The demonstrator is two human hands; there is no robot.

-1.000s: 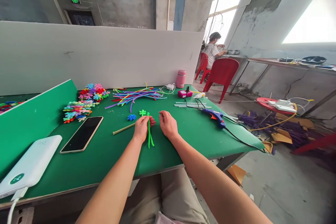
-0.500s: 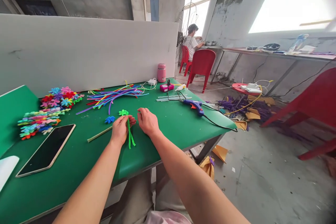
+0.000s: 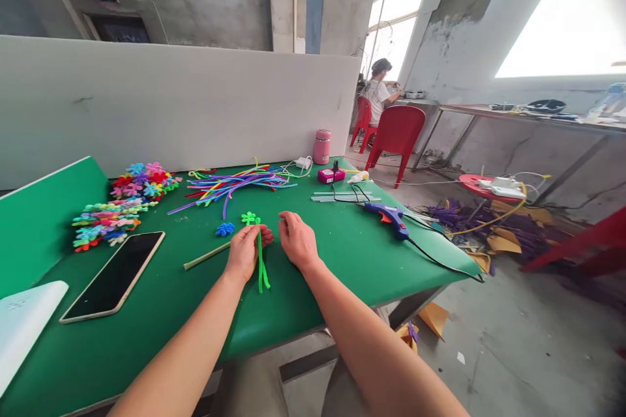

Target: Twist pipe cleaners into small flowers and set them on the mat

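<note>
My left hand (image 3: 246,249) is closed in a pinch round the stem of a green pipe-cleaner flower (image 3: 257,244), whose bloom sits just above my fingers and whose stem ends hang below. My right hand (image 3: 296,240) rests on the green table (image 3: 342,234) a little to the right, fingers curled, with nothing visible in it. A small blue flower (image 3: 225,229) and a thin green stick (image 3: 207,255) lie just left of my left hand.
Loose coloured pipe cleaners (image 3: 235,181) and a pile of finished flowers (image 3: 122,202) lie behind. A phone (image 3: 113,275) and white power bank (image 3: 22,322) sit left. A blue glue gun (image 3: 388,216) with cord lies right. A seated person (image 3: 379,94) works far off.
The camera has swung about, right and then back left. My hands keep the same pose on the flower and table.
</note>
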